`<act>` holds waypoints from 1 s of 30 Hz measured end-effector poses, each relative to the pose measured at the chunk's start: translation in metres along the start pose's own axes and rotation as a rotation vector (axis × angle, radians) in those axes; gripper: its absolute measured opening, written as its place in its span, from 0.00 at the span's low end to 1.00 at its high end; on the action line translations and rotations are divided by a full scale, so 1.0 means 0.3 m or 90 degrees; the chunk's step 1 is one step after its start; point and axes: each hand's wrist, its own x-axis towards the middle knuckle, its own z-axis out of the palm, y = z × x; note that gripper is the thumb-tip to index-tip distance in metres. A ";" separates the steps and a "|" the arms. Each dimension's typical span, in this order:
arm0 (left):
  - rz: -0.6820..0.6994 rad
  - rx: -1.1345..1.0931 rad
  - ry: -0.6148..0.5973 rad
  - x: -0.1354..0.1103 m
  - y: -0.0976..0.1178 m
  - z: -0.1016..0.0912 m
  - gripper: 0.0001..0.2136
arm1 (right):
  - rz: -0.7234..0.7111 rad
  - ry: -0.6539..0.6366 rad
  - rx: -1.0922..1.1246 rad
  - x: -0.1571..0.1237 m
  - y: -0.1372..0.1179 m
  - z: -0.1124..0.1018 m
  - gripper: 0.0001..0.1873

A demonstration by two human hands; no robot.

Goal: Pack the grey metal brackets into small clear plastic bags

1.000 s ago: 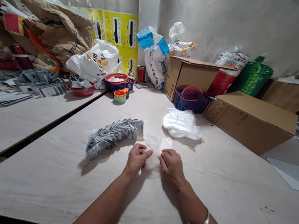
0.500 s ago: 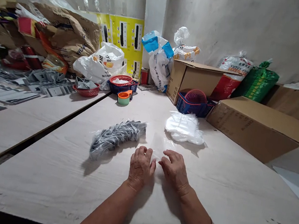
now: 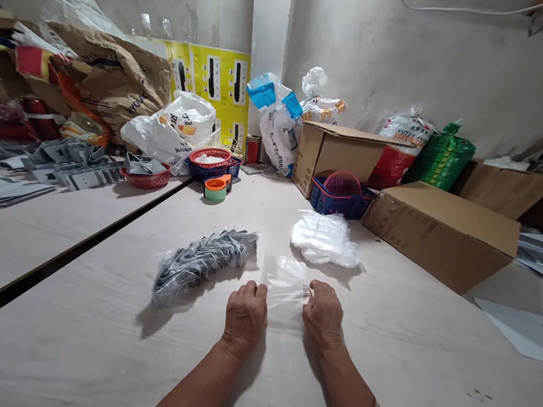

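Between my hands a clear plastic bag (image 3: 287, 284) is stretched just over the pale tabletop, with creases running toward the right side. My left hand (image 3: 246, 312) has its fingers curled closed on the bag's left edge. My right hand (image 3: 324, 312), on the wrist side of which a silver bangle shows, pinches the right edge. To the left lies a row of dark grey pieces in clear plastic wrapping (image 3: 203, 263). Just beyond my right hand rests a stack of clear plastic bags (image 3: 325, 239).
A tape dispenser (image 3: 216, 188) stands near a red basket (image 3: 210, 157) at the back. A blue basket (image 3: 341, 198) and a cardboard box (image 3: 440, 236) are at the back right. Grey bent parts (image 3: 69, 162) lie on the left table, past a dark gap.
My hands have moved apart and pulled the bag taut between them. Both now close on its edges. The view has tilted up and turned slightly right.
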 end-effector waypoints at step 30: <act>0.044 -0.083 0.165 0.000 -0.031 0.060 0.13 | -0.253 -0.060 -0.028 -0.013 -0.083 -0.018 0.14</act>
